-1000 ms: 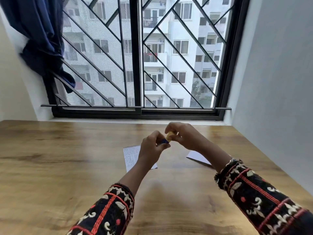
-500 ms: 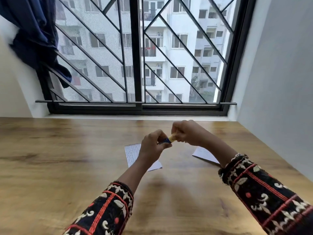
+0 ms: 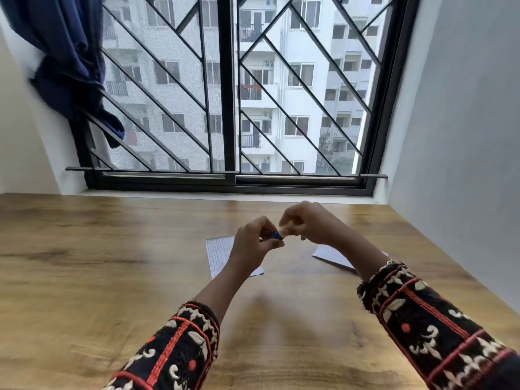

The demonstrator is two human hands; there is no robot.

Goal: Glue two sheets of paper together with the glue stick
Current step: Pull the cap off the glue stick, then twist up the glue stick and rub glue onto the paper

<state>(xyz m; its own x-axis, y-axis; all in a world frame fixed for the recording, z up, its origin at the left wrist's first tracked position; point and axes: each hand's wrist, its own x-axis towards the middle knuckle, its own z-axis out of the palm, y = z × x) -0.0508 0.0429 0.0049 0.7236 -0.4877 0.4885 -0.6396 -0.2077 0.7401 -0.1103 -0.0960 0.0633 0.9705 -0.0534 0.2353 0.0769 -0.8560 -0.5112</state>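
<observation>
Hands, left [image 3: 254,243] and right [image 3: 305,222], pinch glue stick [image 3: 278,234] above table [image 3: 112,263].

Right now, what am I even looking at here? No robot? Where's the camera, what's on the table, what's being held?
No robot: this is a person working with bare hands. The only view comes from a wide-angle camera on their head, looking forward and down. The left hand and right hand meet above a wooden table, both gripping a small glue stick with a blue body and a yellowish end. Two sheets lie flat and apart: a lined sheet under the left hand and a plain sheet under the right forearm. Behind is a barred window.
</observation>
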